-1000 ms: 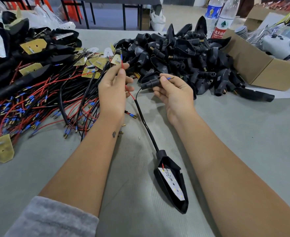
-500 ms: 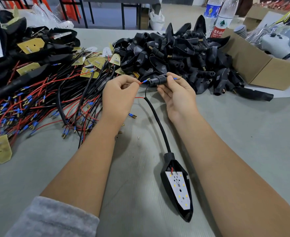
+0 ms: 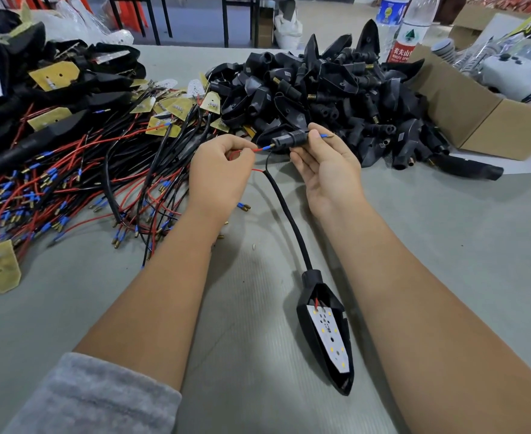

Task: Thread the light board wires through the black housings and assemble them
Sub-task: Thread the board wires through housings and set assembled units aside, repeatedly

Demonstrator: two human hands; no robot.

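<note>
Above the grey table [image 3: 445,245], just in front of the heap of black housings [image 3: 336,89], the right hand [image 3: 329,170] pinches a small ribbed black plastic stem piece [image 3: 290,140] between thumb and fingertips. One blue-tipped wire end [image 3: 326,136] already pokes out beside it. The left hand [image 3: 220,173], fingers curled, pinches the thin red wire [image 3: 259,149] at the stem's mouth. The black sleeved cable [image 3: 289,220] trails to the pointed black housing with its white light board [image 3: 331,336] lying flat. The wire looks light and floppy, so holding close behind its blue ferrule probably guides best.
</note>
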